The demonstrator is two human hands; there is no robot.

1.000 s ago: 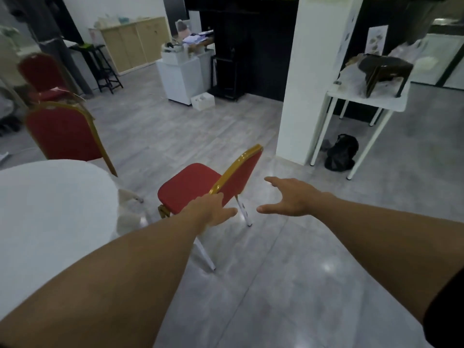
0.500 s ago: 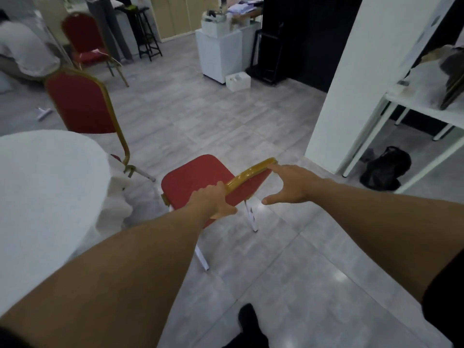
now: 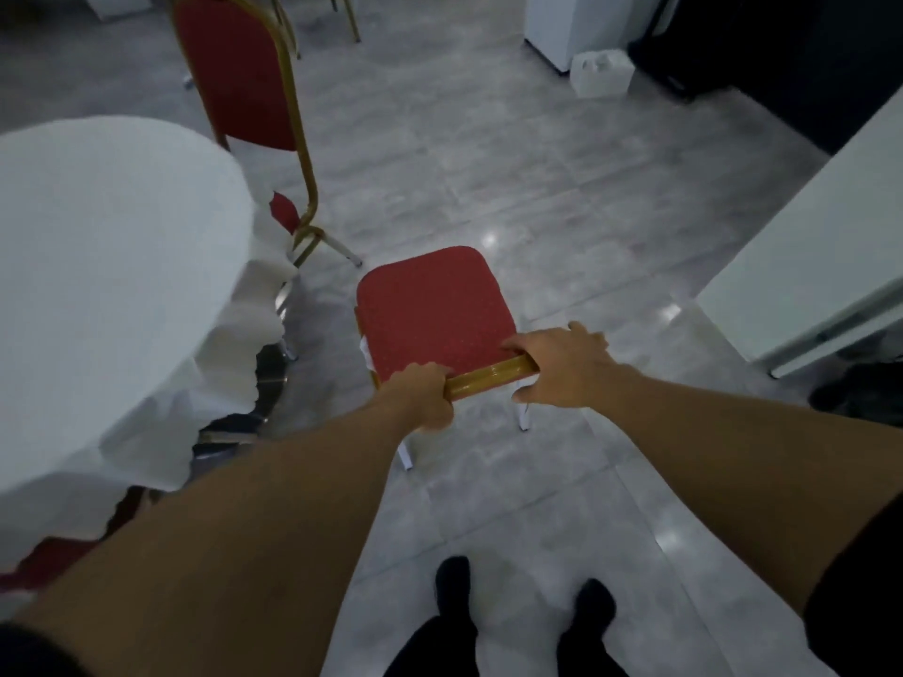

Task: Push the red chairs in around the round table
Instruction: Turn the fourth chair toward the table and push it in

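Note:
A red chair (image 3: 430,310) with a gold frame stands on the floor just right of the round table (image 3: 97,266), which wears a white cloth. Its seat faces away from me and its gold top rail lies right under my hands. My left hand (image 3: 422,398) is closed around the left end of that rail. My right hand (image 3: 562,366) grips the right end, thumb below and fingers over the top. A second red chair (image 3: 239,75) stands at the table's far side, its seat tucked under the cloth.
A white pillar (image 3: 801,266) rises close on the right, with a dark bag beside its base. A white cabinet and a small white box (image 3: 601,73) stand at the back. Another red seat (image 3: 53,559) peeks out under the cloth at lower left. My feet are below.
Both hands have gone from reaching through the air to closing on the chair's top rail. I have stepped closer and my view has tilted down, so the chair is seen from above.

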